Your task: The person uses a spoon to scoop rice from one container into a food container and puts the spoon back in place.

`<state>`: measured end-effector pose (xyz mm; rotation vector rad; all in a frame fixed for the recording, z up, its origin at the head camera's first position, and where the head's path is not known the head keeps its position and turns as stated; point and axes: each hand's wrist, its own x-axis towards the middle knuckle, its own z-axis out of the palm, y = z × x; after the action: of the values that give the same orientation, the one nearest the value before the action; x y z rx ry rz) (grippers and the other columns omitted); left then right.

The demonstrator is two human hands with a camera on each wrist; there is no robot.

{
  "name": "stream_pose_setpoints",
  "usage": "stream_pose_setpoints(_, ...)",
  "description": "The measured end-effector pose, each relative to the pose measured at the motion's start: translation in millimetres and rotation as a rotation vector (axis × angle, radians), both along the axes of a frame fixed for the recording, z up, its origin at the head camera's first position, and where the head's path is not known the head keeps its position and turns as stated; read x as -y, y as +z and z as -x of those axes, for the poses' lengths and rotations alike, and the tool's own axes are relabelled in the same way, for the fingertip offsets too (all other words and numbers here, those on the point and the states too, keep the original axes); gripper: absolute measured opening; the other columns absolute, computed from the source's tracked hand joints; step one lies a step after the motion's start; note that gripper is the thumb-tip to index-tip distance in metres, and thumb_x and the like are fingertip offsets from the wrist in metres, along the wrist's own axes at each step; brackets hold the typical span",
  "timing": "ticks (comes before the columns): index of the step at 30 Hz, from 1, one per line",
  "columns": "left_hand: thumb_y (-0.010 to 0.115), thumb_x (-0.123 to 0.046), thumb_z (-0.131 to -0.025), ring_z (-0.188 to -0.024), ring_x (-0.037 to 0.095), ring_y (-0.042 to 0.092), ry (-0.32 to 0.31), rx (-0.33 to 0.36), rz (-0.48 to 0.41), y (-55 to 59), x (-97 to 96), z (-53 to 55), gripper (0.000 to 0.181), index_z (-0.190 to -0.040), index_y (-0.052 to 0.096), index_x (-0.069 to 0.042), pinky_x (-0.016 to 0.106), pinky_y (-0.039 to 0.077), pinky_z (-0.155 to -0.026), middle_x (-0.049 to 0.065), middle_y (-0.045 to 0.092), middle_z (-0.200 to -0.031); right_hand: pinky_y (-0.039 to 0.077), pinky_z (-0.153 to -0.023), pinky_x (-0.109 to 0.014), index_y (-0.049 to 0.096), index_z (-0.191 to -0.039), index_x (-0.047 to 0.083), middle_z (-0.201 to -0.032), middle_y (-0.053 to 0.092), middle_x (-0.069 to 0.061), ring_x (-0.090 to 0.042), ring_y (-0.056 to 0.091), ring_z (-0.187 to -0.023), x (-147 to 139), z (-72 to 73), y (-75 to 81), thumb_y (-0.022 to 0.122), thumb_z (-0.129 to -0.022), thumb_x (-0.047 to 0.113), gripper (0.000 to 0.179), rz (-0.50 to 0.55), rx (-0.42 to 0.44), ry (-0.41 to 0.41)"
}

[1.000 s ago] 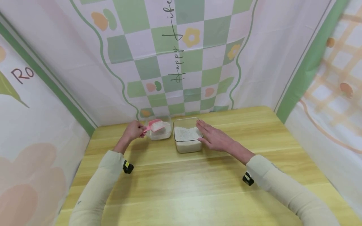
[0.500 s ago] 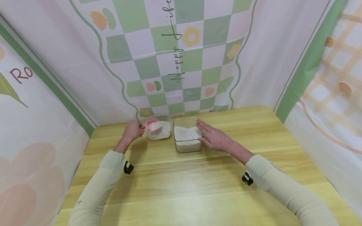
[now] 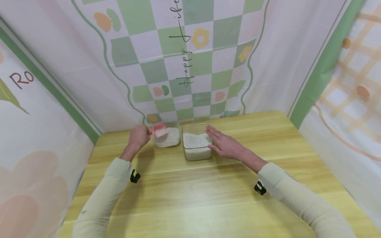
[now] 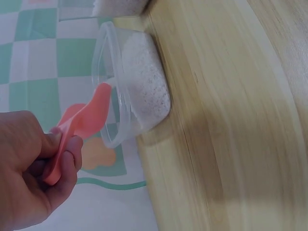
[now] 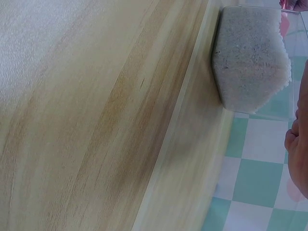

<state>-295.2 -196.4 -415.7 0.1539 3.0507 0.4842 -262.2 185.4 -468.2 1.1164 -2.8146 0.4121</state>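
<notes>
My left hand (image 3: 140, 136) grips the handle of a pink scoop (image 3: 160, 130) with curled fingers and thumb. In the left wrist view the scoop (image 4: 96, 113) is tipped above the rim of a clear plastic container (image 4: 126, 108), with white grains at its lip. White grains that look like rice (image 4: 150, 89) fill the container's lower part. Beside it, to the right, stands a larger glass container (image 3: 190, 129) filled deeper with similar grains (image 5: 248, 57). My right hand (image 3: 224, 144), fingers extended, rests against that container's right rim; the right wrist view shows only part of it.
Both containers stand on a wooden table (image 3: 193, 195) near its back edge, close to a checkered curtain (image 3: 202, 66). More printed cloth (image 3: 38, 132) hangs at the left side, and another (image 3: 351, 99) at the right.
The scoop has been turned and tipped over the plastic container, and its load has shrunk. My left hand has rotated with it; my right hand stays in place.
</notes>
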Motion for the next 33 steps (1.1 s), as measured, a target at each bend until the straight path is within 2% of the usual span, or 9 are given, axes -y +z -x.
stream_pose_setpoints(6, 0.064, -0.011, -0.095, -0.057, 0.016, 0.054, -0.003, -0.041, 0.053, 0.1, 0.0, -1.2, 0.016, -0.093, 0.074, 0.0, 0.024, 0.044, -0.051, 0.014, 0.074, -0.084, 0.032, -0.119, -0.05, 0.024, -0.154, -0.005, -0.163, 0.02, -0.023, -0.037, 0.022, -0.152, -0.4, -0.6, -0.7, 0.045, -0.106, 0.034, 0.066, 0.006, -0.014, 0.004)
stream_pose_setpoints(13, 0.067, -0.006, -0.09, -0.071, 0.024, 0.067, -0.027, -0.091, 0.123, -0.1, -0.1, -1.9, 0.013, -0.1, 0.075, -0.001, 0.031, 0.055, -0.062, 0.016, 0.076, -0.094, 0.033, -0.118, -0.051, 0.025, -0.154, -0.005, -0.163, 0.021, -0.023, -0.037, 0.023, -0.151, -0.6, -0.9, -1.9, 0.043, -0.106, 0.037, 0.066, 0.02, -0.023, 0.011)
stream_pose_setpoints(18, 0.067, -0.002, -0.088, -0.074, 0.026, 0.07, -0.063, -0.12, 0.195, 0.9, -1.0, -3.3, 0.013, -0.098, 0.074, 0.0, 0.029, 0.054, -0.058, 0.016, 0.076, -0.094, 0.033, -0.118, -0.051, 0.024, -0.154, -0.005, -0.164, 0.02, -0.023, -0.036, 0.023, -0.152, -0.8, -1.0, -1.5, 0.045, -0.106, 0.034, 0.066, 0.02, -0.019, 0.008)
stream_pose_setpoints(22, 0.065, 0.002, -0.085, -0.072, 0.024, 0.07, -0.09, -0.163, 0.287, 0.7, -2.4, -4.2, 0.017, -0.099, 0.074, -0.001, 0.025, 0.051, -0.052, 0.015, 0.076, -0.094, 0.034, -0.117, -0.051, 0.026, -0.153, -0.006, -0.163, 0.021, -0.024, -0.038, 0.024, -0.151, -0.8, -0.8, -1.5, 0.044, -0.106, 0.035, 0.065, 0.021, -0.032, 0.011)
stream_pose_setpoints(29, 0.065, 0.003, -0.083, -0.061, 0.024, 0.062, -0.148, -0.294, 0.456, -4.6, -3.7, -8.3, 0.008, -0.081, 0.069, -0.003, 0.033, 0.052, -0.049, 0.011, 0.067, -0.07, 0.034, -0.117, -0.052, 0.026, -0.153, -0.006, -0.163, 0.021, -0.024, -0.038, 0.024, -0.151, -0.6, -0.9, -1.7, 0.038, -0.107, 0.041, 0.067, 0.026, -0.025, 0.011)
stream_pose_setpoints(31, 0.064, 0.005, -0.081, -0.062, 0.027, 0.063, -0.163, -0.318, 0.457, -6.3, -3.0, -9.3, 0.01, -0.079, 0.068, -0.003, 0.035, 0.053, -0.05, 0.012, 0.067, -0.07, 0.034, -0.117, -0.051, 0.027, -0.153, -0.006, -0.163, 0.021, -0.024, -0.038, 0.024, -0.151, -0.7, -1.0, -2.3, 0.037, -0.107, 0.042, 0.067, 0.029, -0.025, 0.01)
stream_pose_setpoints(33, 0.063, 0.006, -0.081, -0.064, 0.028, 0.065, -0.159, -0.314, 0.414, -7.2, -1.9, -9.8, 0.011, -0.081, 0.07, -0.003, 0.037, 0.054, -0.052, 0.013, 0.069, -0.072, 0.034, -0.117, -0.051, 0.027, -0.153, -0.006, -0.163, 0.021, -0.024, -0.038, 0.024, -0.151, -1.0, -0.9, -2.5, 0.038, -0.107, 0.041, 0.067, 0.029, -0.026, 0.01)
